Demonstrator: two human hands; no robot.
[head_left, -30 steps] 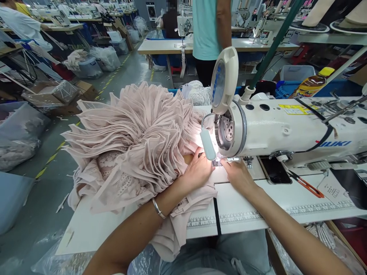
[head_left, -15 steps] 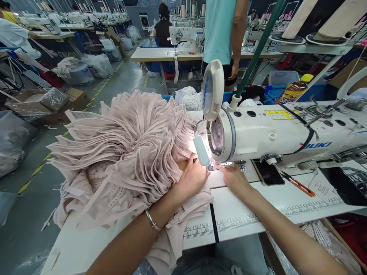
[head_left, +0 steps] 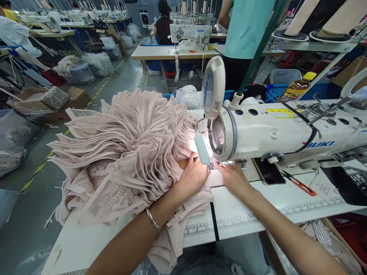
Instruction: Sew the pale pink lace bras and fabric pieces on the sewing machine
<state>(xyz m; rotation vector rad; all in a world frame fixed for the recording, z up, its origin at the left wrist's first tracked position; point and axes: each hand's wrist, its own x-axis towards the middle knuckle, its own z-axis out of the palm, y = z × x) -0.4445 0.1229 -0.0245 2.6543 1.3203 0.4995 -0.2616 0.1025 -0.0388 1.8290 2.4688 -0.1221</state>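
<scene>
A big ruffled pile of pale pink fabric (head_left: pixel 137 141) covers the left of the white sewing table (head_left: pixel 235 204). To its right stands a white sewing machine (head_left: pixel 258 131), its small lamp (head_left: pixel 202 149) hanging beside the lit needle area. My left hand (head_left: pixel 195 175) rests on pink cloth just left of the needle area, its fingertips partly hidden behind the lamp. My right hand (head_left: pixel 233 177) is at the right of the presser foot, index finger reaching towards it; its other fingers are tucked underneath. Whether either hand pinches the cloth is unclear.
A phone (head_left: pixel 269 172) and orange-handled snips (head_left: pixel 301 185) lie right of my right hand. Behind the machine are a drink bottle (head_left: pixel 296 88), thread cones and a green pole (head_left: pixel 260 47). A person in a turquoise shirt (head_left: pixel 248 28) stands beyond.
The standing person in turquoise has shifted to the right and turned. My hands hold nearly the same place by the needle area. The view has tilted very slightly.
</scene>
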